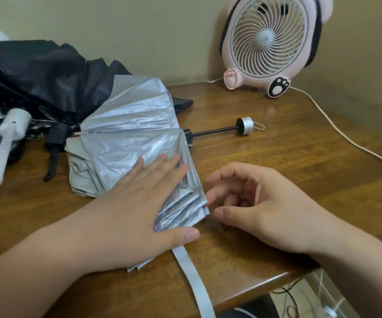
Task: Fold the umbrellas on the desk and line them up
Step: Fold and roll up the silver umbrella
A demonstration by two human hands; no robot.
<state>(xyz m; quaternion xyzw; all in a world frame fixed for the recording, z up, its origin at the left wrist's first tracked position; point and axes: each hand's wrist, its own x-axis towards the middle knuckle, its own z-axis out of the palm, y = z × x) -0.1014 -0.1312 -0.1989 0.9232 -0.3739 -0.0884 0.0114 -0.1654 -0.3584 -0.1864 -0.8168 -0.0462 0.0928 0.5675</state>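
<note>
1. Head view, only view. Silver umbrella lies mid-desk, canopy half-gathered into pleats. Its shaft is extended toward the silver handle at right.
2. Left hand: flat on the canopy, fingers straight and slightly apart, pressing the pleats down.
3. Right hand: fingers loosely curled, holding nothing. The tips are just beside the canopy's near edge; cannot tell if they touch.
4. Strap trails off the desk's front edge.
5. Black umbrella and another with a white handle lie heaped at left, unfolded.
6. Risks: slick fabric likely springs open if the palm lifts before the strap wraps. The hanging strap could snag or drag the bundle. The extended shaft could swing toward the fan.
</note>
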